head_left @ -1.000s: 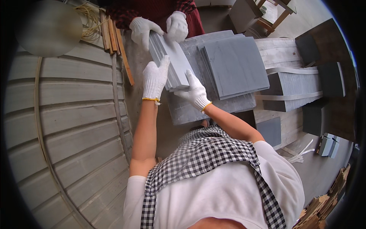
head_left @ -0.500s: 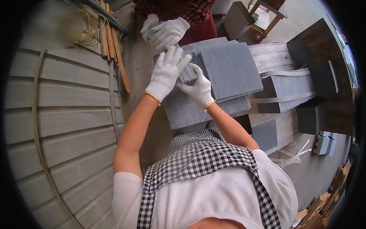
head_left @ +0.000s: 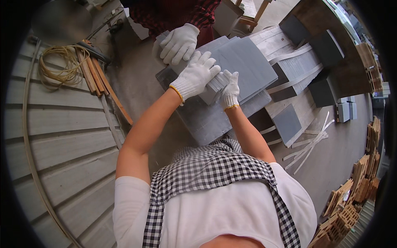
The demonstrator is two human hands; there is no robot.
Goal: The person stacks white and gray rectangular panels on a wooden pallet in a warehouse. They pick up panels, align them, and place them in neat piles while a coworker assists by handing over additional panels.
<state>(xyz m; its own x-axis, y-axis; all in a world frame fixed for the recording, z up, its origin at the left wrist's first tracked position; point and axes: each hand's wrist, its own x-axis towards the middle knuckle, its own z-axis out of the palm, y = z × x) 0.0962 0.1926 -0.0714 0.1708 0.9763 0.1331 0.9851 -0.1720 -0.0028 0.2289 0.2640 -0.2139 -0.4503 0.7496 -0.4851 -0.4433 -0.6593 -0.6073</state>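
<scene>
My left hand (head_left: 196,76), in a white knit glove with a yellow cuff, lies over a small stack of thin grey slabs (head_left: 216,86), its fingers closed across the top. My right hand (head_left: 230,89), gloved alike, grips the stack's right side with fingers and thumb close together. The slab edges show between my hands, slightly fanned. Beyond them, a co-worker's gloved hand (head_left: 180,43) rests on another grey piece; that person's other hand is mostly hidden. To the right lies a pile of larger-looking flat grey slabs (head_left: 248,62) on a grey work surface (head_left: 215,120).
Strapped slabs (head_left: 295,68) stand on a wooden platform to the right, with a leaning slab (head_left: 287,124) nearer me. Loose white strips (head_left: 310,142) lie on the floor. Wooden sticks (head_left: 93,74) and coiled cord (head_left: 62,64) are at the left, and broken wood (head_left: 351,198) at the lower right.
My right hand has moved in along the stack's side and its fingers have drawn closer together. My left hand has shifted right over the slabs. The whole view has turned.
</scene>
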